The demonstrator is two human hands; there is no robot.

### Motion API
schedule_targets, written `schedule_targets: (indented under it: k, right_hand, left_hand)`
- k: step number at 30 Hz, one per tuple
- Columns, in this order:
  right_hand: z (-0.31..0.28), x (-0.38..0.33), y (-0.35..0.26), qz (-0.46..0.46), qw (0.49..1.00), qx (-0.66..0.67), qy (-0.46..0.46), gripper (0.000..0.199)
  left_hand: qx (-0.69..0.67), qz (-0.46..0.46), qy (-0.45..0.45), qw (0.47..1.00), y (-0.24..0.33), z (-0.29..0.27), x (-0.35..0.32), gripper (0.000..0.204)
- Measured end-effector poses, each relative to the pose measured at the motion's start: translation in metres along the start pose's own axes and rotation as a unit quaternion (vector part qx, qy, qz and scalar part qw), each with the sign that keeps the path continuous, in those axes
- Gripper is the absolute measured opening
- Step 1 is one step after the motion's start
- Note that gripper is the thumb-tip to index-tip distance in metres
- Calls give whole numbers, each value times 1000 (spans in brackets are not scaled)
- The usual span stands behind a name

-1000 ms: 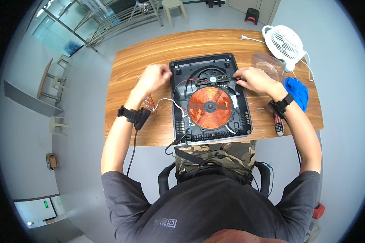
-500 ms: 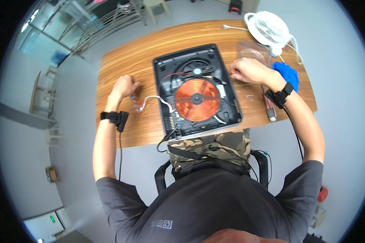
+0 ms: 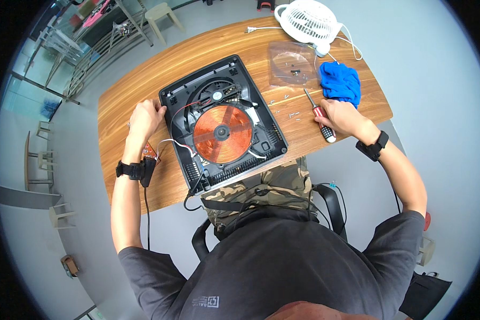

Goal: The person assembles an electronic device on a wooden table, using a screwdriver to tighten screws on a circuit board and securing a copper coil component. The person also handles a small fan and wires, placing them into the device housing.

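Right hand (image 3: pixel 342 117) grasping red-handled screwdriver (image 3: pixel 319 116), left hand (image 3: pixel 145 118) open against opened cooktop (image 3: pixel 224 122) edge

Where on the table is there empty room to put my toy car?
Bare wood lies on the table beyond the left hand, left of the opened cooker. The right side is crowded: loose screws, screwdriver under the right hand, blue cloth, plastic bag, white fan.

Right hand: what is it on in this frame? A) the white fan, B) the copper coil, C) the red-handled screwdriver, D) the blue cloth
C: the right hand rests on the red-handled screwdriver lying on the wooden table, just below the blue cloth and apart from the opened induction cooker.
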State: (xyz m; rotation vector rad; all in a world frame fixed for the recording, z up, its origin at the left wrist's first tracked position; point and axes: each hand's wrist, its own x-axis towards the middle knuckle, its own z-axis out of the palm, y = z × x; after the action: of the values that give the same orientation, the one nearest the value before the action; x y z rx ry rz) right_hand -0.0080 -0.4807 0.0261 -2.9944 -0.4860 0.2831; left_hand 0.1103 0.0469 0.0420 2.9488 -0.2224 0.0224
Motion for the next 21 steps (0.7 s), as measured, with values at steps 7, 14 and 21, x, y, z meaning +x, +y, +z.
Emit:
schedule_targets:
  k: [7,14,21]
  right_hand:
    - [9,-7,1,65,995,3,-69,57]
    - [16,-10,0,65,996,34,-45,49]
    - [20,-5,1,75,992,73,-64,40]
  left_hand:
    - [0,116,-17,993,44,-13,13,24]
    - [11,254,-85,963,173,-5,34,18]
    - [31,348,-175,920,266,41,50,15]
